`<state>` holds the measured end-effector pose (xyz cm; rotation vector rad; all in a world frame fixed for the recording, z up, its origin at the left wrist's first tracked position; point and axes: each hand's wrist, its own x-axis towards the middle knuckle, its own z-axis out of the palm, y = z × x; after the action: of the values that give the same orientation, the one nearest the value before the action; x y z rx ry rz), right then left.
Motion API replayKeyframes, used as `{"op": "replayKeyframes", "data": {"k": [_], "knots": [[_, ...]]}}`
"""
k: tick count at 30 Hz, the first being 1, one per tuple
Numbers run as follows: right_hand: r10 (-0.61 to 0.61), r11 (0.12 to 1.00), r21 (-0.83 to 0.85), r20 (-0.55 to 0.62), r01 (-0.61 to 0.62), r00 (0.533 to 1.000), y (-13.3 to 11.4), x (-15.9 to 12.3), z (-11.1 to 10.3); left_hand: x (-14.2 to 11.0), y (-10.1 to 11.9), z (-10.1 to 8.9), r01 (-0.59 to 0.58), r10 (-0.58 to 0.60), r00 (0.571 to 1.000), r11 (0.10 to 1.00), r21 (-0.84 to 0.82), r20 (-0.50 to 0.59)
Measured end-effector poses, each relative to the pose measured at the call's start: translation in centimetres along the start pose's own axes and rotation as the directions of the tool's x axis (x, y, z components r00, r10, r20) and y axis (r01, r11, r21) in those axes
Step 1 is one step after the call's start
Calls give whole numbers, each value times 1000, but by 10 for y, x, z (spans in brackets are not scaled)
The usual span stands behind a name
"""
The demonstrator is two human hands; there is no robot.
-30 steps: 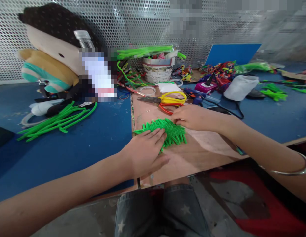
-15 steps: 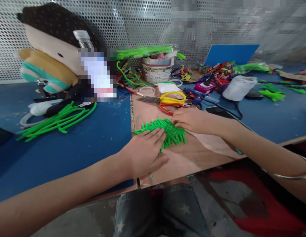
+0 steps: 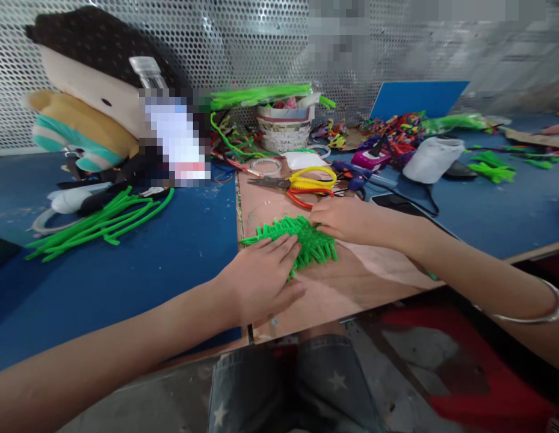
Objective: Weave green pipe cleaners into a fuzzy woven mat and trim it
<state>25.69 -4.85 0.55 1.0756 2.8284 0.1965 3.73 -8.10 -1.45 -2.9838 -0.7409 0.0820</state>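
A leaf-like piece of bright green pipe cleaners (image 3: 318, 243), with short ends sticking out along its edges, lies on the wooden board (image 3: 301, 304). My left hand (image 3: 263, 273) rests flat over its left part, fingers stretched out and thumb apart. At the upper right edge, my right hand (image 3: 336, 216) is closed, its bent fingers pinching the piece; the fingertips are partly hidden. Just behind the right hand lie scissors with red and yellow handles (image 3: 313, 180), blades pointing left.
Loose green pipe cleaners (image 3: 103, 222) lie on the blue table (image 3: 184, 282) at left, near a plush toy (image 3: 89, 78). Behind the board stand a white basket (image 3: 286, 126) and a tape roll (image 3: 266, 165). A phone (image 3: 410, 210) lies under my right forearm; a white cup-like object (image 3: 435, 159) is beyond.
The whole view has shifted slightly. Both hands stay in nearly the same places on the green piece.
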Motion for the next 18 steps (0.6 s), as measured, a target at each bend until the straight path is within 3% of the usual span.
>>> {"op": "replayKeyframes", "data": {"k": [5, 12, 18], "knots": [[15, 999, -50, -23, -16, 1000, -1, 3, 5, 1, 0, 0, 18, -18, 1000, 1000, -8, 6], [101, 974, 211, -101, -78, 990, 10, -2, 1, -1, -3, 2, 11, -13, 999, 1000, -26, -41], [94, 967, 245, -105, -66, 990, 11, -5, 5, -1, -2, 1, 14, -15, 1000, 999, -37, -18]]}}
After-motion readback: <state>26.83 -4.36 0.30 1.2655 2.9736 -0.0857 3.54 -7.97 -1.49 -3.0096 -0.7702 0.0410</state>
